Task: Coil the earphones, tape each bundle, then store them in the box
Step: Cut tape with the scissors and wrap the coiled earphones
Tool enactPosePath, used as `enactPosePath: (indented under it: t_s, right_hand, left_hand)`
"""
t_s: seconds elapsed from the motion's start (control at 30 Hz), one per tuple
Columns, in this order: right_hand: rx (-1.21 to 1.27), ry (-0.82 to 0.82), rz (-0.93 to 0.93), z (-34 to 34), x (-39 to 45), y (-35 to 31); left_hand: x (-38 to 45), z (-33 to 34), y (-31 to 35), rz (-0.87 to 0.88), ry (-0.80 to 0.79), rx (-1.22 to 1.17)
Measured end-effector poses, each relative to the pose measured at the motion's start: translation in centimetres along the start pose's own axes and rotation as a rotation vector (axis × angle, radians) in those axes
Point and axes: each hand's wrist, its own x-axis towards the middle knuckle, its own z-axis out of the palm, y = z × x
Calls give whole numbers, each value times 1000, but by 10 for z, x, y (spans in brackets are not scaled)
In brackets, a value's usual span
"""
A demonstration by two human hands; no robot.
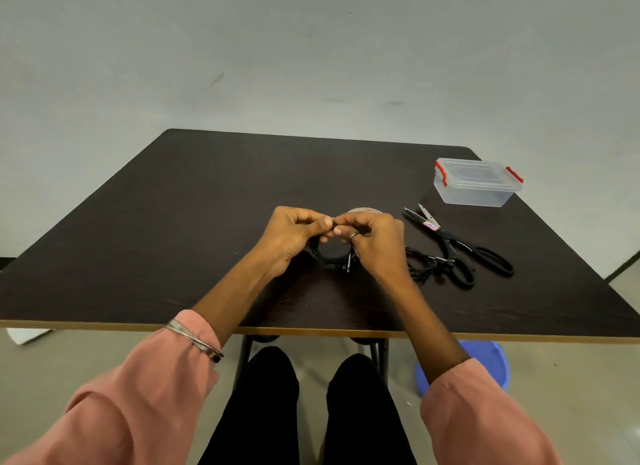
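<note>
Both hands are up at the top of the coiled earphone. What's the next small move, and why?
Probably wrap the tape down around the coiled earphone. The left hand and right hand pinch something small together at the top of the coil, likely a tape strip, though it is too small to confirm. The box is closed, and another earphone lies loose beside the scissors.

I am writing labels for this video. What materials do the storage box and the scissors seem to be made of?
Storage box: clear plastic, slightly frosted, since the table shows through; red clips look plastic too.
Scissors: grey, shiny blades, likely steel; matte black handles, probably plastic.
</note>
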Motion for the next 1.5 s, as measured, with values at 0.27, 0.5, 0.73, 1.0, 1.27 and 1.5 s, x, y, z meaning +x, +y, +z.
enactPosePath:
  t_s: [0.27, 0.5, 0.73, 1.0, 1.27, 1.5]
  right_hand:
    - [-508, -239, -149, -6, 4, 8]
    - [-669, -347, -218, -7, 4, 16]
    - [-554, -366, -100, -8, 7, 18]
    - [-290, -264, -15, -21, 5, 3]
    - [69, -157, 145, -13, 0, 8]
    - [66, -80, 102, -9, 1, 13]
  left_hand:
    - [-2, -2, 3, 184, -31, 513]
    - [-7, 0, 3, 471, -55, 677]
    - [-3, 5, -6, 603, -21, 836]
    - [0, 5, 3, 341, -83, 711]
    - [-5, 5, 2, 370, 6, 593]
    - [-6, 3, 3, 335, 3, 485]
